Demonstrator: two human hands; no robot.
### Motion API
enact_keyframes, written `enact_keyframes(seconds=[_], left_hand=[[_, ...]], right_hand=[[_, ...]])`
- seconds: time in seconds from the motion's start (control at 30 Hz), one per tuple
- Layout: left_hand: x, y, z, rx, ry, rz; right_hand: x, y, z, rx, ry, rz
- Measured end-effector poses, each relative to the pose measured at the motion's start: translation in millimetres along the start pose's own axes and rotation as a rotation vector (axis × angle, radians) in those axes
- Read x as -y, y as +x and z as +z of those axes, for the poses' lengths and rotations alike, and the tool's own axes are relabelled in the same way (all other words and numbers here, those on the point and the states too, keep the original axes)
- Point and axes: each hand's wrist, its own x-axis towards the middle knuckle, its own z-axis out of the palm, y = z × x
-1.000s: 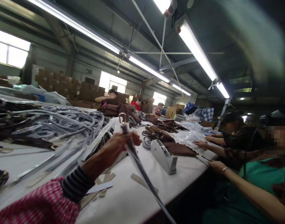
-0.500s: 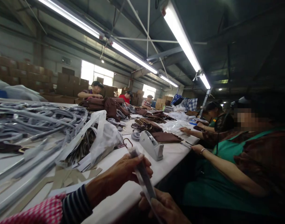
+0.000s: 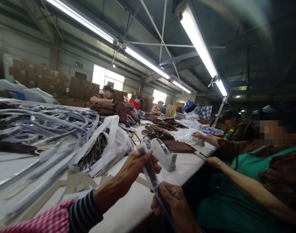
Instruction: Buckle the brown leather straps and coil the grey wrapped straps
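Note:
A dark strap in a clear plastic sleeve (image 3: 151, 173) slants between my two hands, with a gold metal hook or ring (image 3: 135, 138) at its upper end. My left hand (image 3: 138, 161) is closed around the sleeve just below that metal piece. Lower down, my right hand (image 3: 173, 197) pinches the same strap between thumb and fingers. Its bottom end runs down past my right hand and is blurred. Just beyond my hands, a grey tape dispenser (image 3: 163, 154) stands on the white table (image 3: 123, 207).
Many plastic-wrapped straps (image 3: 53, 119) pile up on the left. A white plastic bag (image 3: 114, 139) of strips lies beside flat cardboard strips (image 3: 77, 183). Brown pouches (image 3: 178, 146) lie past the dispenser. A co-worker in a green apron (image 3: 225, 194) sits close on the right.
The view has swung a little left, so the scene sits further right. My right hand has come up slightly along the sleeve, while my left hand keeps its hold near the metal piece.

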Motion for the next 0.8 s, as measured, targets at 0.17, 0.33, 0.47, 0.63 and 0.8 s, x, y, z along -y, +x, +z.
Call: enact_keyframes(seconds=[0.17, 0.33, 0.47, 0.63, 0.8], left_hand=[[8.5, 3.2, 0.3, -0.054, 0.087, 0.12], [20.1, 16.9, -9.9, -0.041, 0.026, 0.05], [-7.2, 12.6, -17.0, -0.059, -0.06, 0.063], [-57.6, 3.1, -37.2, -0.16, -0.087, 0.166], [-92.6, -11.4, -58.5, 0.132, -0.069, 0.124]], right_hand=[[23.5, 22.0, 23.6, -0.068, -0.009, -0.075], [34.5, 38.2, 18.8, -0.075, -0.087, -0.182], [60.7, 36.5, -5.4, -0.069, -0.423, -0.341], [101.7, 35.3, -23.8, -0.089, -0.882, -0.624], [121.8, 50.3, -29.9, -0.082, -1.133, -0.91]])
